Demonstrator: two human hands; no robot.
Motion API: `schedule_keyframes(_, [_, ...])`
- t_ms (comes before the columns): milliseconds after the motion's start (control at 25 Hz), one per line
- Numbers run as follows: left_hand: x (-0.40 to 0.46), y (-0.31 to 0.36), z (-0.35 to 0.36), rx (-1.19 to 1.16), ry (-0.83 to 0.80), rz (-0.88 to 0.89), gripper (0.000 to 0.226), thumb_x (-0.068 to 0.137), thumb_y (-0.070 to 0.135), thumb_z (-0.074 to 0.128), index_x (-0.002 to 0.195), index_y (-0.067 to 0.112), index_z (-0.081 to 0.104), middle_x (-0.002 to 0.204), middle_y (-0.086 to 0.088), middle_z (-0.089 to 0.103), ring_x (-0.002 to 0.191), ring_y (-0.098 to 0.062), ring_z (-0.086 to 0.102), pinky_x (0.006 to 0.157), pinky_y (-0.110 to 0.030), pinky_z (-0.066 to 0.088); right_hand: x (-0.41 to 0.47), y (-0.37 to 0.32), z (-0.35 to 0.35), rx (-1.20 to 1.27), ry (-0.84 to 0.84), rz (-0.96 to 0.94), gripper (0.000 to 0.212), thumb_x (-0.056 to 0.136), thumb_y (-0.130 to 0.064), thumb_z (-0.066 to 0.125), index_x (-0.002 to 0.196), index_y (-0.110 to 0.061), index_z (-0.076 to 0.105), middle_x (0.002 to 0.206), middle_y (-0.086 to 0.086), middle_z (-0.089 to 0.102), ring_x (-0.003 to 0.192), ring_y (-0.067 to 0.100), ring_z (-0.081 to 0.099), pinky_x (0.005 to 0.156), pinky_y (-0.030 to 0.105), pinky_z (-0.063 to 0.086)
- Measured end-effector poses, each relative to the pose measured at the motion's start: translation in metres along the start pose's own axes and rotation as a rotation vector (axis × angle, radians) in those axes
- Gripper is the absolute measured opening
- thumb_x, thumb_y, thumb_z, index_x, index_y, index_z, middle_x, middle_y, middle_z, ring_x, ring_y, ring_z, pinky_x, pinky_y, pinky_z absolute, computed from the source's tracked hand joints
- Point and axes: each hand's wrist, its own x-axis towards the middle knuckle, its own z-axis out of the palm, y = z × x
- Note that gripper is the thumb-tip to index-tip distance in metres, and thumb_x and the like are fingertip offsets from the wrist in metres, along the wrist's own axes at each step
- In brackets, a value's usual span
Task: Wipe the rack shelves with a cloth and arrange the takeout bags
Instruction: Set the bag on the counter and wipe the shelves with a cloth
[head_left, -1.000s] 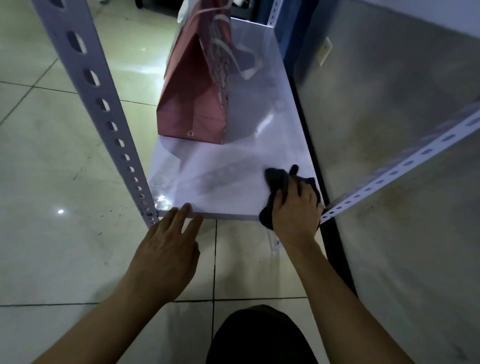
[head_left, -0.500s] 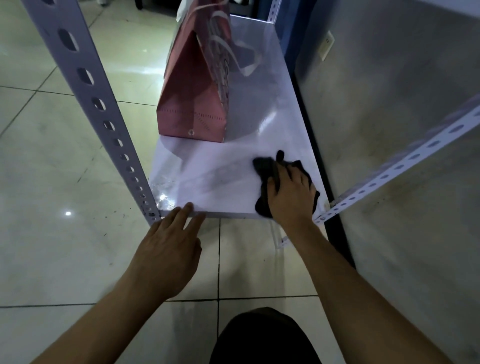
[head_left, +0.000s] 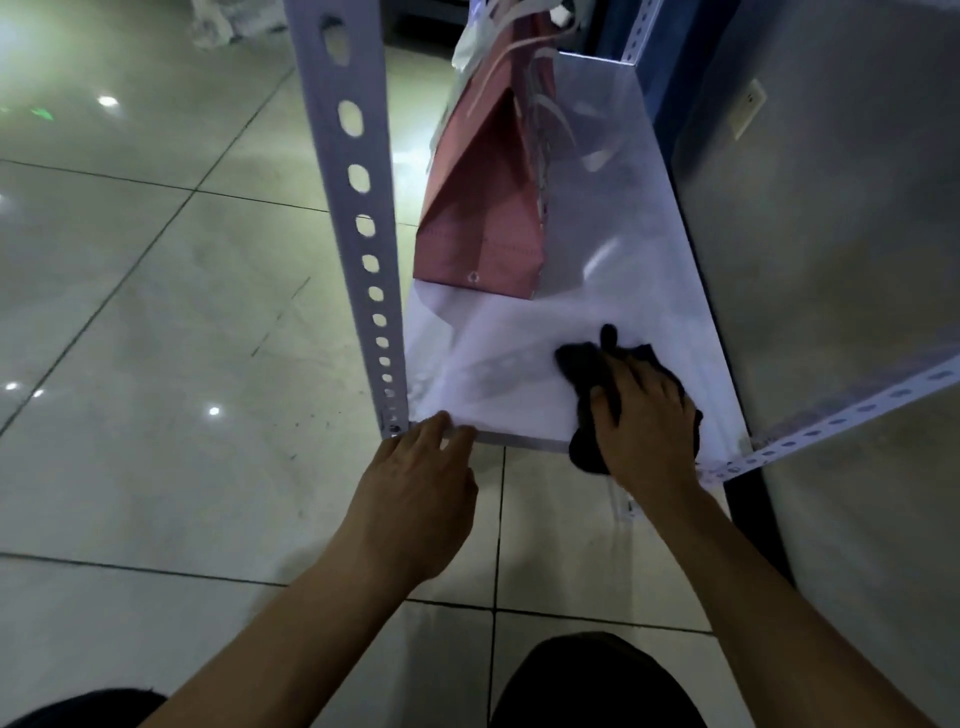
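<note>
Head view, steeply down, close

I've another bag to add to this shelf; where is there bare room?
Bare shelf runs between the red bag and the wall-side edge. A smaller patch lies between bag and cloth. The near edge is crowded: right hand on cloth, left hand at the corner.

Under the grip, a black cloth; beyond it, a dusty-red paper takeout bag with white handles; white shelf.
</note>
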Motion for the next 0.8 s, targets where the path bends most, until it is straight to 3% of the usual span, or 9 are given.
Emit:
schedule_keyframes(120, [0.0, 0.0, 0.002, 0.023, 0.004, -0.011, 0.038, 0.099, 0.03, 0.04, 0.136, 0.023, 0.048, 0.139, 0.002, 0.048, 0.12, -0.018, 0.053, 0.103, -0.031, 0.041, -0.008, -0.019, 0.005, 0.073, -0.018, -0.186, 0.045, 0.1, -0.029, 0.044, 0.142, -0.017, 0.055, 0.14, 0.006, 0.058, 0.127, 0.029, 0.053, 0.102, 0.048, 0.042])
schedule_keyframes(240, [0.006, 0.002, 0.0, 0.057, 0.028, -0.033, 0.033, 0.1, 0.028, 0.037, 0.127, 0.024, 0.056, 0.129, 0.003, 0.056, 0.115, -0.016, 0.055, 0.103, -0.031, 0.043, 0.02, -0.047, 0.014, 0.019, -0.041, -0.249, 0.047, 0.102, -0.035, 0.038, 0.146, -0.023, 0.05, 0.146, -0.001, 0.055, 0.132, 0.021, 0.05, 0.108, 0.041, 0.038])
schedule_keyframes(360, [0.006, 0.002, -0.002, 0.077, 0.017, -0.038, 0.033, 0.099, 0.026, 0.036, 0.122, 0.023, 0.059, 0.122, 0.004, 0.058, 0.109, -0.016, 0.056, 0.096, -0.031, 0.044, 0.036, -0.077, 0.025, 0.035, -0.056, -0.268, 0.045, 0.102, -0.039, 0.043, 0.144, -0.026, 0.052, 0.146, -0.002, 0.053, 0.138, 0.021, 0.043, 0.114, 0.041, 0.032])
schedule_keyframes(600, [0.008, -0.005, -0.007, -0.004, 0.032, -0.063, 0.025, 0.098, 0.021, 0.039, 0.109, 0.021, 0.062, 0.107, 0.0, 0.065, 0.092, -0.02, 0.059, 0.081, -0.031, 0.048, 0.03, -0.088, 0.022, 0.173, -0.177, -0.528, 0.047, 0.099, -0.037, 0.049, 0.146, -0.03, 0.05, 0.147, -0.003, 0.051, 0.139, 0.018, 0.041, 0.117, 0.042, 0.028])
schedule_keyframes(720, [0.012, 0.003, -0.003, -0.1, 0.104, -0.072, 0.029, 0.094, 0.017, 0.046, 0.121, 0.019, 0.057, 0.118, -0.003, 0.062, 0.095, -0.025, 0.058, 0.079, -0.038, 0.053, 0.017, -0.056, 0.012, 0.225, -0.202, -0.63, 0.052, 0.098, -0.042, 0.052, 0.148, -0.029, 0.047, 0.15, -0.006, 0.049, 0.144, 0.014, 0.037, 0.119, 0.04, 0.025])
schedule_keyframes(800, [0.015, 0.012, 0.002, -0.096, 0.128, -0.011, 0.04, 0.091, 0.014, 0.052, 0.13, 0.017, 0.054, 0.129, -0.004, 0.058, 0.104, -0.027, 0.057, 0.082, -0.039, 0.055, 0.007, -0.036, 0.009, 0.295, -0.236, -0.593, 0.062, 0.094, -0.046, 0.059, 0.15, -0.025, 0.042, 0.151, -0.005, 0.047, 0.145, 0.015, 0.036, 0.119, 0.045, 0.027])
